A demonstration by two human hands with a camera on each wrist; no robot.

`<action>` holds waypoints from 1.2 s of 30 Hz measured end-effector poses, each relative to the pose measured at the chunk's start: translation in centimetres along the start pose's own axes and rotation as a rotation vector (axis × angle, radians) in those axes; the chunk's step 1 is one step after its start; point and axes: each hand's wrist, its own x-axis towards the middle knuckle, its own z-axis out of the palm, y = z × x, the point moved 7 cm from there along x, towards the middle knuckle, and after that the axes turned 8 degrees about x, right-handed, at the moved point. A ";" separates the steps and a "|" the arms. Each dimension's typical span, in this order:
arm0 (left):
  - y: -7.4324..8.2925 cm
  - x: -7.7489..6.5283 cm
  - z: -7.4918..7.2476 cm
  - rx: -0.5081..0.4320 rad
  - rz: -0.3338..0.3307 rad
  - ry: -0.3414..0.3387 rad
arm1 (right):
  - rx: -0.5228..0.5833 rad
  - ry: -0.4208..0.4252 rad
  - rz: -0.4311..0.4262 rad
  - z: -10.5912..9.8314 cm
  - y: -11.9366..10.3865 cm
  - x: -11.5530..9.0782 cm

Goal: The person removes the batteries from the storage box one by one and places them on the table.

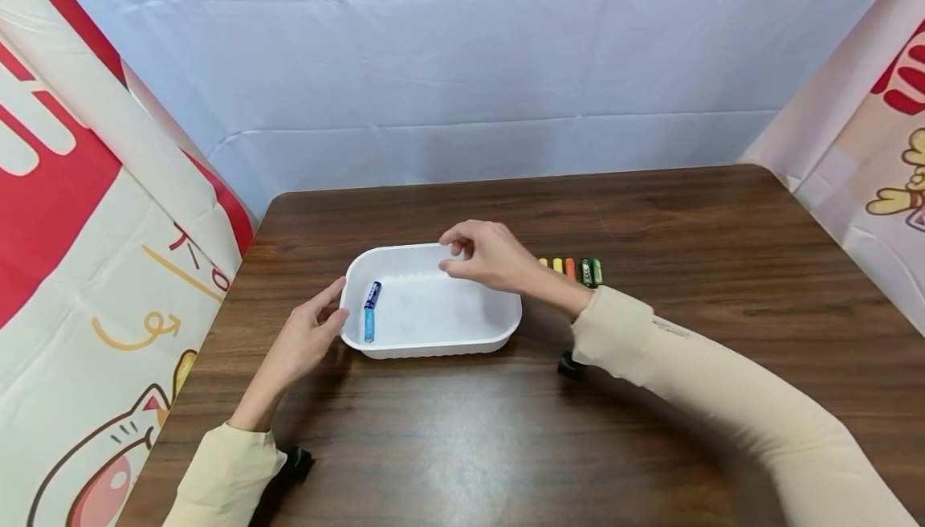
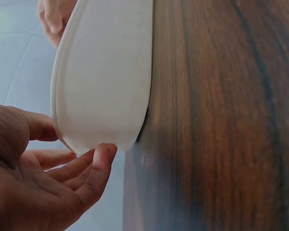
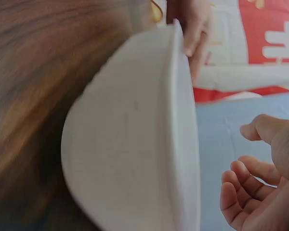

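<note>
A white tray [image 1: 426,344] sits on the table; its outer wall [image 2: 103,77] fills much of the left wrist view. Inside, at its left end, lie a dark blue battery [image 1: 372,295] and a light blue battery [image 1: 369,324], nearly end to end. My left hand [image 1: 307,334] holds the tray's left end, thumb at the rim and fingertips against the outer wall. Over the far right part of the tray hovers my right hand [image 1: 487,254], fingers loosely bent. Nothing shows between thumb and fingers of that hand [image 3: 267,178] in the right wrist view.
Right of the tray, several batteries stand out in a row on the brown table [image 1: 686,270], among them an orange one [image 1: 570,269] and a green one [image 1: 596,271]; my right forearm partly covers the row. A pale cloth [image 1: 470,69] hangs behind the table.
</note>
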 end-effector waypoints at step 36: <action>0.1 0.1 -0.1 -0.050 0.010 -0.007 | -0.153 -0.153 0.379 12.6 1.6 5.7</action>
